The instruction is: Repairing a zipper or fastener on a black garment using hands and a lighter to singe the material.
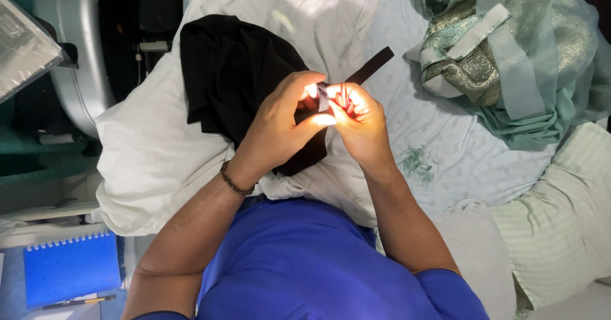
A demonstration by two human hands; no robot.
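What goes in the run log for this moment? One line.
left hand: pinching black cloth | right hand: on same cloth, small item hidden | white pillow beneath | green fabric aside

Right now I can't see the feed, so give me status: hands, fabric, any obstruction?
Left hand and right hand pinched together on black fabric. Small item between fingers, too glared to identify. Fabric lies on white pillow. Nothing blocking.

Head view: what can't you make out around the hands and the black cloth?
- Small item pinched between left hand and right hand: washed out by glare, fingers cover it.
- Black cloth: its lower part is hidden behind the left hand and wrist.
- Black strip: near end disappears behind the right hand.
- Green fabric: cut off by the top and right edges.
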